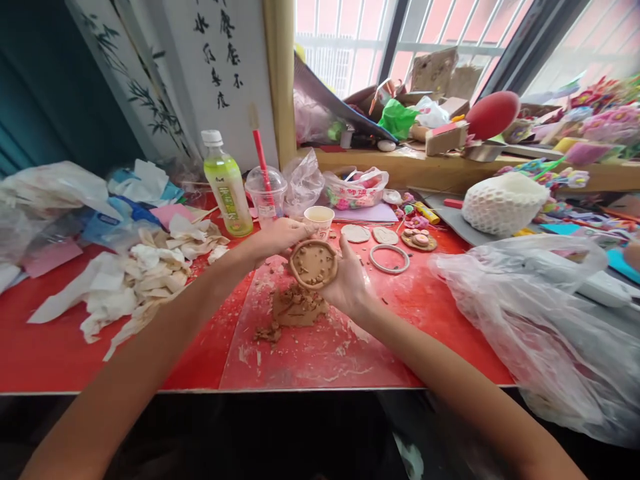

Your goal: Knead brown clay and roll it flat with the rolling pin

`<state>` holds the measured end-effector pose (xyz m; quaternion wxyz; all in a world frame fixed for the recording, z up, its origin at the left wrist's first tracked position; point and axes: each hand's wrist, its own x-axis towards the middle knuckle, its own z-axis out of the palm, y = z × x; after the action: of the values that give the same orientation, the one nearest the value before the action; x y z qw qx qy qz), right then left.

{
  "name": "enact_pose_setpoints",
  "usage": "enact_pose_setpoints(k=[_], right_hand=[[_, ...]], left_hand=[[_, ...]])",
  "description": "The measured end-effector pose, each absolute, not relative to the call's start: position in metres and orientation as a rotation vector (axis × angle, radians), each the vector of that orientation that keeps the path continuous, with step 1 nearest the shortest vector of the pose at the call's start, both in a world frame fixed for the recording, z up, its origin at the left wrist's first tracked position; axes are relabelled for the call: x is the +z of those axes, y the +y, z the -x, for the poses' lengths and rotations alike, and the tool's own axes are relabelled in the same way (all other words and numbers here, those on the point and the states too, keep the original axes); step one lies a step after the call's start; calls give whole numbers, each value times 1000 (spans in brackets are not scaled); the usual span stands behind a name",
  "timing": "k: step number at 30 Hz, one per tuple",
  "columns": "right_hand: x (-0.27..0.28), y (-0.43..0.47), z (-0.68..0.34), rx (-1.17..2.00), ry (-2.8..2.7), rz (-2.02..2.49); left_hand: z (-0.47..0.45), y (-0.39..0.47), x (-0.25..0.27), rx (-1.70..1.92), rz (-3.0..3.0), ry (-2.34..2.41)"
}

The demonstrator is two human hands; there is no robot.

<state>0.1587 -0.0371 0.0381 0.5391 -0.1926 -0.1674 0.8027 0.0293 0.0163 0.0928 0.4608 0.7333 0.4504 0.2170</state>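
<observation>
Head view: one brown clay disc (313, 265), two pale flat pieces (355, 233), one ring (389, 271), one paper cup (319, 215). Disc round, rim raised, face lumpy; held over red tabletop (450, 333) near crumbled clay (300, 310). Right hand (349, 280) grips its right side, thumb up. Left hand (285, 235) stretches toward cup; grip cannot be told.

right grip (349, 283) | holds brown clay disc (314, 265) | left grip (284, 236) | near paper cup (319, 215)

single head-worn view, facing forward and down across the near table (440, 320); left hand (283, 236) and right hand (351, 283) fall at frame centre, the window (450, 27) beyond at upper right.
</observation>
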Motion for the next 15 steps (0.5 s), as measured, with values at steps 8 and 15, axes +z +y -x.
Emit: enact_pose_setpoints(k=[8,15], right_hand=[[25,-39,-152,1879,-352,509],[30,-42,-153,1852,-428,527]], left_hand=[[9,-2,68,974,-2529,1020],[-1,-13,48,769,-2433,842]])
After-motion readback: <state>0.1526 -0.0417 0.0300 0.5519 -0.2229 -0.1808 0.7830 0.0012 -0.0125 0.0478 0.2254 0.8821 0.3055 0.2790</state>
